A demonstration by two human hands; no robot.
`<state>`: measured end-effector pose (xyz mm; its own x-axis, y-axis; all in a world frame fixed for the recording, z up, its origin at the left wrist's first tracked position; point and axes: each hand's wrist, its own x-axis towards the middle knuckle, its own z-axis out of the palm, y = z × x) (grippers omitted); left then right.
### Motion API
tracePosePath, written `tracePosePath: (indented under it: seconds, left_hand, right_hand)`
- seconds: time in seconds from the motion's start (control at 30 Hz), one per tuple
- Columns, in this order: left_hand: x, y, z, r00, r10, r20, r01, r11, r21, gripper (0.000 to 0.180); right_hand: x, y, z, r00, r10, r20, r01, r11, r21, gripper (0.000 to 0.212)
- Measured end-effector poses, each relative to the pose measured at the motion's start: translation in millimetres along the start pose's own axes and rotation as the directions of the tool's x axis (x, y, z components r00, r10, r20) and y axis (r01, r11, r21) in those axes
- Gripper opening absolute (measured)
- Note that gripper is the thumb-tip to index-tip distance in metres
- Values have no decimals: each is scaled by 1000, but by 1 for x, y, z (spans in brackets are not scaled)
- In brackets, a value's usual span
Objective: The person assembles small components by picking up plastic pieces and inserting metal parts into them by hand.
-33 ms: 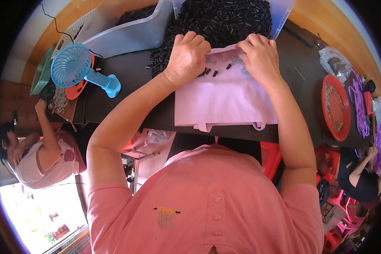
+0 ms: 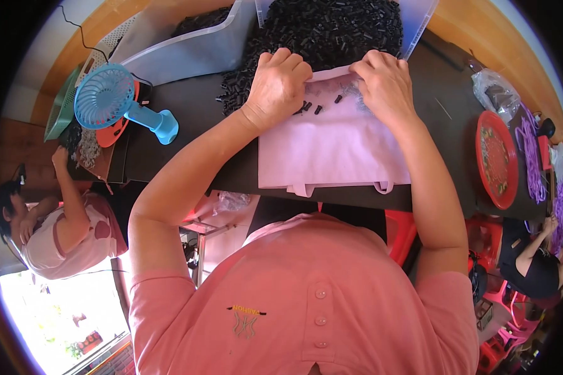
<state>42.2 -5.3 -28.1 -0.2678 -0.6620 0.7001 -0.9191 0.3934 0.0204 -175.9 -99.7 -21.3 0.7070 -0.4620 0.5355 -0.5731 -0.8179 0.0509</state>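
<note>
A pale pink cloth bag [image 2: 334, 153] lies flat on the dark table, its two handle loops at the near edge. My left hand [image 2: 278, 84] is closed on the far left part of its edge, fingers curled over. At the far right part, my right hand [image 2: 385, 84] pinches the same edge, which is slightly raised between both hands. A few small black cylindrical pieces [image 2: 318, 109] lie on the cloth, along with some thin clear bits beside my right hand. Just beyond the bag rises a heap of the same black pieces [image 2: 331, 31]. My fingertips are partly hidden.
A translucent bin [image 2: 194, 59] stands at the far left, near a blue handheld fan [image 2: 103, 97]. To the right are a red round tray [image 2: 481, 162], a clear plastic bag [image 2: 491, 90] and purple cords [image 2: 528, 156]. Other people sit at both sides.
</note>
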Motion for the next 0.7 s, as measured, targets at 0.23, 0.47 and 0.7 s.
tracePosePath:
  seconds: [0.23, 0.47, 0.7]
  left_hand:
    - [-5, 6, -6, 998, -21, 54, 29, 988, -152, 12]
    - [-9, 1, -9, 928, -334, 163, 372, 834, -409, 16]
    - [-4, 8, -11, 919, -308, 245, 381, 856, -350, 17]
  right_hand:
    - [3, -6, 1, 994, -23, -103, 28, 999, 47, 21]
    - [4, 0, -6, 996, -19, -88, 39, 974, 224, 16]
    - [2, 1, -2, 999, 26, 25, -32, 964, 263, 4]
